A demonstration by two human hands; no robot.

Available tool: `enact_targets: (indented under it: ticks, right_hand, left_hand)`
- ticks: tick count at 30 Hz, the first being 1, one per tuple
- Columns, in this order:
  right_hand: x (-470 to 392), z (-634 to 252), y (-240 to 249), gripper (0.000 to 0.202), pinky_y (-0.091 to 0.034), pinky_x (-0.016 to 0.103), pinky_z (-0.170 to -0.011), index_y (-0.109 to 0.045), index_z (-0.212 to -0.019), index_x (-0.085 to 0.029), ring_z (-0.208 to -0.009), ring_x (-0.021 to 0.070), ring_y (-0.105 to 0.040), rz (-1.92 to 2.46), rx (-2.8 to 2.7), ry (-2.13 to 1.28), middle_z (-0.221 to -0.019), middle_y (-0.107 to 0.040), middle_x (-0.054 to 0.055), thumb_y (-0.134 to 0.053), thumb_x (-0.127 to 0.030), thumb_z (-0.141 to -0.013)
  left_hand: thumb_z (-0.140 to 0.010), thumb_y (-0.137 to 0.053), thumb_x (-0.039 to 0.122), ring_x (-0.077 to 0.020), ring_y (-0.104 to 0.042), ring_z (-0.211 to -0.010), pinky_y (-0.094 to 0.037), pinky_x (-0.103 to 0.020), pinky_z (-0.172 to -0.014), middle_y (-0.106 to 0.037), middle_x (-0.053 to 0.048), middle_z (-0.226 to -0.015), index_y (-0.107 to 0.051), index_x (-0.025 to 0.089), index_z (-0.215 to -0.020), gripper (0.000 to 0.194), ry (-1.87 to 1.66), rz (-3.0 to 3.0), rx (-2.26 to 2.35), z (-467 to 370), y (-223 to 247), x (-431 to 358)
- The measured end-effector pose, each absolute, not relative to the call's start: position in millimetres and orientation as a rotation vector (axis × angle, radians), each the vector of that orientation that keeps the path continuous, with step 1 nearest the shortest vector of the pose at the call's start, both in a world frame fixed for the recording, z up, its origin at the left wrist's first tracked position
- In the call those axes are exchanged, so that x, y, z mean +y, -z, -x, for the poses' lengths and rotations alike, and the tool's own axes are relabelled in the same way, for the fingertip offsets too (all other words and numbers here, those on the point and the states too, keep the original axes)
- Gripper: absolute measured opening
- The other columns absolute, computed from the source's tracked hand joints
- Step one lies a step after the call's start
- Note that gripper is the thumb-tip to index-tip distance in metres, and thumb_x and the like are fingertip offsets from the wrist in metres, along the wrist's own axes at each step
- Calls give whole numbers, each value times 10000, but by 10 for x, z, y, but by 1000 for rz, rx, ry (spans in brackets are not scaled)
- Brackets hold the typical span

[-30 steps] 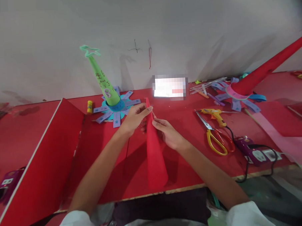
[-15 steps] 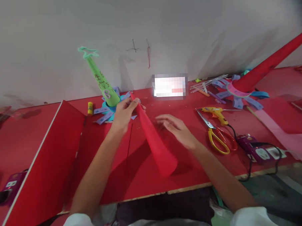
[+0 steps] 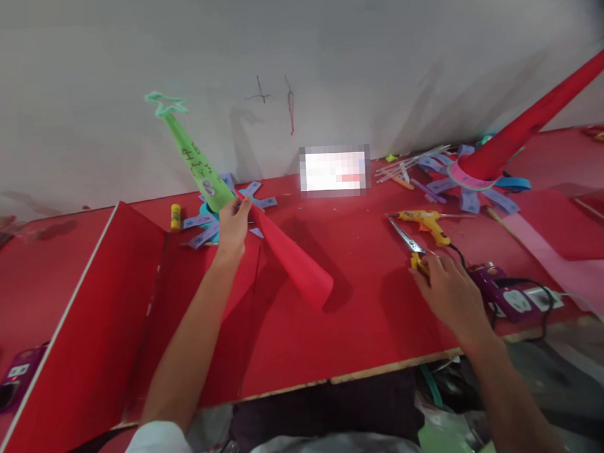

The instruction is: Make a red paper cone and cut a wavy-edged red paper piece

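Note:
My left hand (image 3: 236,226) pinches the narrow tip of a red paper cone (image 3: 298,263), whose wide end points down and to the right over the table. My right hand (image 3: 447,287) has its fingers curled over the handles of a pair of scissors (image 3: 406,234), hiding most of them; the blades point away to the upper left. Just behind the scissors lies a yellow glue gun (image 3: 427,224). Close behind my left hand stands a green paper cone hat (image 3: 199,164) with dark writing, a pipe-cleaner star on top and purple strips round its base.
A red folded board (image 3: 91,329) stands at the left, near a glue stick (image 3: 176,218). At the right are a purple power socket box (image 3: 510,294) with cords and a finished red cone hat (image 3: 537,119). A blurred bright screen (image 3: 334,171) leans at the wall.
My right hand has moved right, from beside the red cone onto the scissors' handles. My left hand has shifted slightly left with the cone, whose wide end has risen.

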State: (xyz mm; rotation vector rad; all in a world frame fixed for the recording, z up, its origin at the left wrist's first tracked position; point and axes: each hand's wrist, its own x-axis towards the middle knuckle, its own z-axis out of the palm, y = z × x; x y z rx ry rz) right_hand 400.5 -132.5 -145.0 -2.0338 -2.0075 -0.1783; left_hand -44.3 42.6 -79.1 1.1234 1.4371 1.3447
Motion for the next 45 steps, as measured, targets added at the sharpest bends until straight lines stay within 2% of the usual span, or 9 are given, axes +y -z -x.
enact_targets:
  ticks: [7, 12, 18, 22, 27, 34, 38, 42, 45]
  right_hand:
    - [-1345, -3705, 1208, 300, -542, 554, -1099, -706, -1260, -239, -1217, 346, -700, 1512, -2005, -244, -1259, -751, 162, -487, -381, -1110]
    - [-1071, -2928, 838, 404, -426, 546, -1299, -633, -1524, -345, -1553, 299, -524, 997, -2285, -680, -1634, -609, 72, -523, -385, -1138]
    - [-605, -2437, 812, 428, -379, 567, -1330, -655, -1522, -340, -1539, 279, -545, 767, -2318, -755, -1568, -674, 68, -441, -443, -1166]
    - [-528, -2382, 955, 508, -258, 577, -1387, -601, -1595, -325, -1633, 289, -426, 669, -2407, -797, -1682, -574, 59, -474, -531, -1148]
    - [-533, -2355, 1110, 595, -172, 584, -1410, -510, -1669, -321, -1690, 291, -318, 620, -2494, -854, -1753, -470, 47, -507, -572, -1130]
    - [-543, -2345, 1183, 565, -173, 604, -1404, -545, -1645, -310, -1679, 305, -345, 605, -2475, -871, -1733, -501, 75, -557, -524, -1122]
    - [-554, -2306, 1156, 443, -276, 597, -1370, -652, -1526, -309, -1622, 300, -438, 663, -2284, -867, -1672, -579, 92, -515, -474, -1139]
    - [-482, -2252, 1054, 319, -511, 527, -1160, -735, -1191, -284, -1250, 298, -677, 999, -1827, -765, -1270, -750, 118, -511, -501, -1121]
    - [-361, -2220, 971, 326, -560, 448, -994, -663, -1002, -275, -973, 256, -663, 1161, -1490, -848, -1005, -699, 66, -610, -592, -1054]
  left_hand:
    - [-959, -753, 419, -134, -635, -566, -473, -243, -521, -695, -28, -675, -594, 201, -788, 320, -1177, -1086, 1438, 74, 912, 582]
    - [-973, -750, 416, -129, -622, -563, -476, -248, -539, -718, -49, -719, -617, 190, -779, 326, -1058, -1086, 1391, -202, 967, 815]
    - [-919, -837, 358, -119, -546, -488, -403, -251, -508, -641, -12, -579, -610, 189, -673, 375, -962, -1171, 1402, -309, 1066, 903]
    - [-906, -863, 310, -106, -514, -461, -404, -243, -516, -558, 31, -517, -594, 191, -652, 389, -932, -1189, 1426, -290, 1168, 855]
    - [-934, -842, 350, -132, -602, -528, -463, -251, -540, -653, -17, -604, -628, 179, -702, 359, -886, -1172, 1404, -287, 1220, 794]
    - [-978, -790, 333, -122, -621, -544, -439, -228, -521, -723, -60, -683, -635, 164, -709, 353, -890, -1135, 1370, -279, 1212, 758]
    - [-1001, -754, 346, -119, -635, -566, -437, -220, -526, -753, -76, -716, -650, 161, -739, 336, -907, -1120, 1276, -293, 1162, 698]
    - [-979, -768, 441, -138, -675, -634, -501, -233, -581, -781, -88, -791, -687, 164, -806, 337, -907, -1124, 1125, -305, 1018, 616]
    - [-971, -767, 450, -123, -676, -676, -523, -218, -634, -788, -78, -836, -698, 168, -822, 326, -942, -1128, 1008, -315, 866, 538]
